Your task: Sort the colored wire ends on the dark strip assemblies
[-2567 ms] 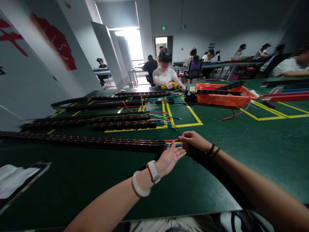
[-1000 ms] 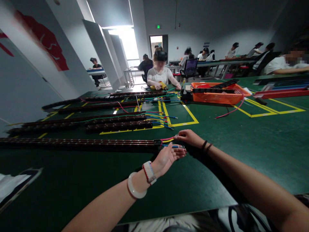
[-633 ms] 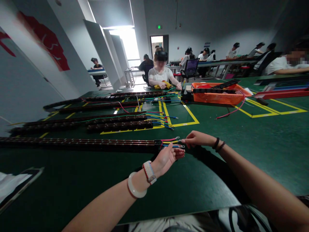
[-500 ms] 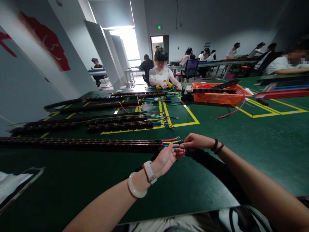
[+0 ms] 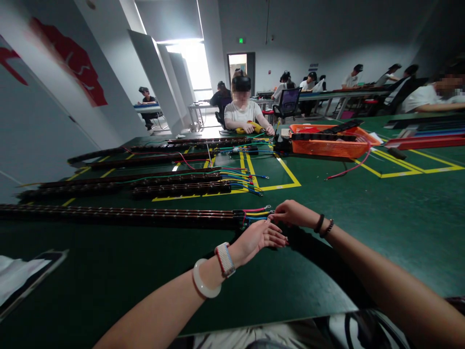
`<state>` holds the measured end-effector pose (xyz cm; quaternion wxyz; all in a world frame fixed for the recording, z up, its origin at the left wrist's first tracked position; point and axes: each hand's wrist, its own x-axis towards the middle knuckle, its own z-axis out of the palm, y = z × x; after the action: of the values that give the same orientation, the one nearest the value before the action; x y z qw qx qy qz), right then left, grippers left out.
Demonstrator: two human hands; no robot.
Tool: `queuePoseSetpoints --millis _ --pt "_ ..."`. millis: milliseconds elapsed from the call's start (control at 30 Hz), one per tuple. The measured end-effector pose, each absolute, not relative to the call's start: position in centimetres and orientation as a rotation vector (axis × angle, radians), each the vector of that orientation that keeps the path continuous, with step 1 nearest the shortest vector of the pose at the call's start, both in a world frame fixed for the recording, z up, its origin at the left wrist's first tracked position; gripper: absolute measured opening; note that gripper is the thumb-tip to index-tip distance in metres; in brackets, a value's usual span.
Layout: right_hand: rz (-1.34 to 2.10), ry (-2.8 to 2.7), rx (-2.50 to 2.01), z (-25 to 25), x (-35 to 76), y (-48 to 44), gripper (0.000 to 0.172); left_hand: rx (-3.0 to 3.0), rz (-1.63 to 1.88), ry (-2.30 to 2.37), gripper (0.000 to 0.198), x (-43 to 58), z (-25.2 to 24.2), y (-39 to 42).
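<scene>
A long black bundle with brown strips [image 5: 174, 214] lies across the table in front of me. Red [image 5: 256, 210], yellow [image 5: 254, 214] and blue wires [image 5: 256, 218] come out of its right end, and a metal lug shows on the red one. My right hand [image 5: 295, 213] pinches at the tip of the blue wire, its fingertips covering that end. Palm up just below, my left hand [image 5: 259, 237] has its fingers stretched out and apart, with its thumb side close to the blue wire. Whether the left thumb touches the wire I cannot tell.
Several more wired bundles [image 5: 178, 189] lie farther back, some over yellow tape outlines [image 5: 283, 186]. An orange basket [image 5: 323, 148] with dark strips stands beyond my right hand. Across the table sits a person [image 5: 241, 114] with a yellow tool [image 5: 250, 128]. Papers [image 5: 22, 276] lie at the left edge.
My left hand's fingers have straightened and moved slightly right and down, away from the wire end. My right hand has shifted a little left, still pinching there.
</scene>
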<state>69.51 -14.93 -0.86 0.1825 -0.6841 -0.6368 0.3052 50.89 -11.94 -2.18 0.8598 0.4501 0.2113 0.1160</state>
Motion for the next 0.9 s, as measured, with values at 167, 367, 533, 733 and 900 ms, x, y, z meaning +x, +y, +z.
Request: queuePoseSetpoints --millis 167,367,533,733,900 --pt "0.822 -1.747 -1.984 -1.8 69.4 -14.8 0.055 1.052 0.245 0.415 0.028 50.9 -2.3 -12.3" --pt "0.843 -1.744 -2.012 -1.2 69.6 -15.0 0.057 1.069 0.245 0.402 0.03 50.9 -2.5 -12.2" --pt "0.648 -1.725 -1.933 -0.5 70.1 -14.8 0.054 1.08 0.238 0.4 0.027 50.8 -2.3 -12.2" --pt "0.224 -1.817 -1.65 -1.1 69.2 -14.6 0.04 1.106 0.24 0.405 0.031 51.0 -2.4 -12.3" --pt "0.02 -2.035 -1.61 -1.7 67.7 -14.7 0.037 1.177 0.225 0.384 0.036 51.2 -2.5 -12.4"
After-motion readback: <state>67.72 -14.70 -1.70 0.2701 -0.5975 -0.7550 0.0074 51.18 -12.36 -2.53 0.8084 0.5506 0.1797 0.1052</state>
